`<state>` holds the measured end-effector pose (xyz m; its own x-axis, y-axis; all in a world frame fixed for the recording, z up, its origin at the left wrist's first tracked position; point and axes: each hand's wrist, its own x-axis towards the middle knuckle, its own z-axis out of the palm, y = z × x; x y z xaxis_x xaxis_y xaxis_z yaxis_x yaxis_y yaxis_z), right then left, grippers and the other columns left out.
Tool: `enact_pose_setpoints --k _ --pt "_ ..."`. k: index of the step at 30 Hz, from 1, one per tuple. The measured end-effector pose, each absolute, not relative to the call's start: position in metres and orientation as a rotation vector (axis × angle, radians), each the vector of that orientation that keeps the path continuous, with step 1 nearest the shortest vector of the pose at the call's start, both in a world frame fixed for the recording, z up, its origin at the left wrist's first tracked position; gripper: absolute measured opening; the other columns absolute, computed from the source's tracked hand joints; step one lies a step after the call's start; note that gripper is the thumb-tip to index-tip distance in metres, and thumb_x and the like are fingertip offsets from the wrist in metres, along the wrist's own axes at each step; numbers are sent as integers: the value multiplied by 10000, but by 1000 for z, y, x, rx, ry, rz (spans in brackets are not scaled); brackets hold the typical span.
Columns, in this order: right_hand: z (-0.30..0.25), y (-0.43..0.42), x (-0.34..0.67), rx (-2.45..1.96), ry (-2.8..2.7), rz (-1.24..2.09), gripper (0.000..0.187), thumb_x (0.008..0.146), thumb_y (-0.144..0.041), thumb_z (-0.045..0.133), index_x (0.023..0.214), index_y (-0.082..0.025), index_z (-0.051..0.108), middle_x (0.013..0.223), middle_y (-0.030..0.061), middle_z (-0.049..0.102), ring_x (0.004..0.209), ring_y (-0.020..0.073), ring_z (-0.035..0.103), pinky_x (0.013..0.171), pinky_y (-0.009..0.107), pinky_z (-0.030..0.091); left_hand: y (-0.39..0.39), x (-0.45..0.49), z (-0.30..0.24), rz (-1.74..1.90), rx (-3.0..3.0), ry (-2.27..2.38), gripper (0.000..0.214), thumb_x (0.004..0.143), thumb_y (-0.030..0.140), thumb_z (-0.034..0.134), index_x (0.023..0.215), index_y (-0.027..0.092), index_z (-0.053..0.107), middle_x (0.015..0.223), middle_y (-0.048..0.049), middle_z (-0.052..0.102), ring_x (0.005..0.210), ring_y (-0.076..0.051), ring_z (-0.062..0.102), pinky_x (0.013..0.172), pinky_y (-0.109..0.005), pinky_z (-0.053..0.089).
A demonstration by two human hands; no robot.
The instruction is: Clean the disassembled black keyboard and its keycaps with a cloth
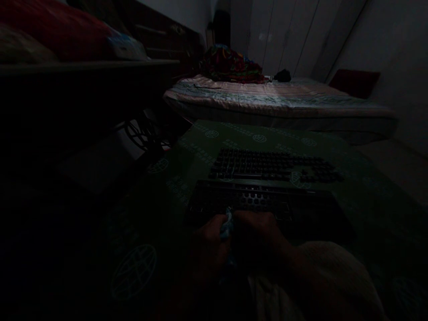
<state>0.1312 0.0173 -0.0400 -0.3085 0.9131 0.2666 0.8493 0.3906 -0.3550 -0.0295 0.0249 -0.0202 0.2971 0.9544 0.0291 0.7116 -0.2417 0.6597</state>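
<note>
In the dim head view my left hand (209,243) is closed on a crumpled light-blue cloth (227,225). Against the cloth's other side, my right hand (256,227) is closed too, its fingertips mostly in shadow. Both hands are close together at the near edge of a black keyboard base (317,211), whose key area lies bare of caps in part. Behind it, loose black keycaps (254,162) are laid out in keyboard order on the green table (187,156), with a few gaps at the right.
A pale cloth (337,263) lies at the lower right, near my right forearm. Beyond the table stands a bed (284,96) with a patterned bundle (230,64) on it. At left, a raised shelf (83,67) carries red and blue-white items. A dark spoked wheel (142,133) stands below.
</note>
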Motion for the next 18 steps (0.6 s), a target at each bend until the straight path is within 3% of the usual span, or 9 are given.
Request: enact_pose_setpoints --k 8,12,18 --pt "-35 18 136 -1548 -2094 351 164 800 -232 488 880 -191 625 729 30 702 557 112 613 494 171 376 29 -26 -27 639 2141 1486 202 767 186 483 920 192 615 799 -16 659 718 -139 608 598 -211 421" --pt "-37 20 136 -1444 -1904 524 222 841 -216 423 895 -173 634 711 32 695 537 99 599 498 162 401 32 -26 -27 646 2149 1513 187 795 195 452 824 179 635 722 -16 644 638 -129 589 582 -216 411" --pt "-39 18 136 -1335 -1829 641 215 831 -228 460 898 -167 654 739 44 706 608 117 632 559 178 450 27 -33 -22 611 2132 1544 215 810 210 416 787 189 628 640 1 610 567 -113 556 533 -201 387"
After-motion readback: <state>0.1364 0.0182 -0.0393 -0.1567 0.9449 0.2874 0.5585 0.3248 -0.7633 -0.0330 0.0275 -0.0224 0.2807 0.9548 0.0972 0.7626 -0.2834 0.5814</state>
